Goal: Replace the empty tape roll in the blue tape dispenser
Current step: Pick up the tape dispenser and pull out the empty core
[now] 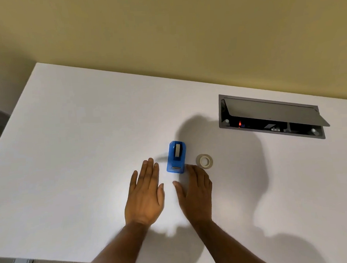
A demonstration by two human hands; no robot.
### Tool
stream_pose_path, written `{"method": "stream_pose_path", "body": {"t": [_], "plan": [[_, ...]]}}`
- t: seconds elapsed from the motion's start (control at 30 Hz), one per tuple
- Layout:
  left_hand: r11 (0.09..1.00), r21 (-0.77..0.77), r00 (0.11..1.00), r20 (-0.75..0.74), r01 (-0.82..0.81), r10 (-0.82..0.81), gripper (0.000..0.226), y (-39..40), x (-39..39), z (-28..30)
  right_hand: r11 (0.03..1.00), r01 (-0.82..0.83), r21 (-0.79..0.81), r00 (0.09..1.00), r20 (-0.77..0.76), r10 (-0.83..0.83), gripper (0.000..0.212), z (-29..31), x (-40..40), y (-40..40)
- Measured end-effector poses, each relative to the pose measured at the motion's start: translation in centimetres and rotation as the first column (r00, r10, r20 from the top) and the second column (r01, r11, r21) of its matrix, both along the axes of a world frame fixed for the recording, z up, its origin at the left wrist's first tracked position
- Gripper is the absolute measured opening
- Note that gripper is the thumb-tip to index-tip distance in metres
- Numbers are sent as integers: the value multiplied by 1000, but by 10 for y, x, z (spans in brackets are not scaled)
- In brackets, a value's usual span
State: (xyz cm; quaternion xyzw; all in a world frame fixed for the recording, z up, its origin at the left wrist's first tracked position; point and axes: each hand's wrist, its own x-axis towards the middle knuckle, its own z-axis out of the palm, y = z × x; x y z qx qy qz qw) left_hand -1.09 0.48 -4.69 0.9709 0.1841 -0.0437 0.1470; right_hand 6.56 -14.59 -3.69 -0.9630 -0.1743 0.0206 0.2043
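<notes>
Dispenser (176,157) on table (88,135); tape roll (204,161) just right; hatch (271,117) behind, right.

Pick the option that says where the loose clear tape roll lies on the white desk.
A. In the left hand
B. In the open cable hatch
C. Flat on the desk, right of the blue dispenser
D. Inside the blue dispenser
C: the loose clear tape roll lies flat on the white desk, just right of the blue plastic tape dispenser, beyond the right hand's fingertips.

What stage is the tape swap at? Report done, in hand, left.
Done: nothing visible; the blue tape dispenser stands on the white table with a roll still seated in it. In hand: nothing; the left hand and right hand are open and flat near it. Left: pull that roll, then fit the tape roll lying to its right.
</notes>
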Motion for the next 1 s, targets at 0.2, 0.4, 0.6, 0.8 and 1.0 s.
{"method": "stream_pose_path", "body": {"t": [0.2,0.4,0.6,0.8,1.0], "plan": [[1000,0,1000,10,-3,3,65,2,-3,-6,986,163,32,986,-27,-162,76,4,12,33],[1000,-13,999,45,6,-5,64,4,-3,-11,978,209,6,978,-16,-209,78,-2,17,43],[1000,-18,999,38,10,-10,63,4,-3,-8,980,198,15,980,11,-198,76,0,16,43],[963,-237,970,176,-124,169,50,1,12,6,977,208,39,978,-40,-206,75,2,18,43],[819,-573,948,262,2,181,40,3,71,48,985,170,-17,985,-27,-170,59,-1,18,40]]}}
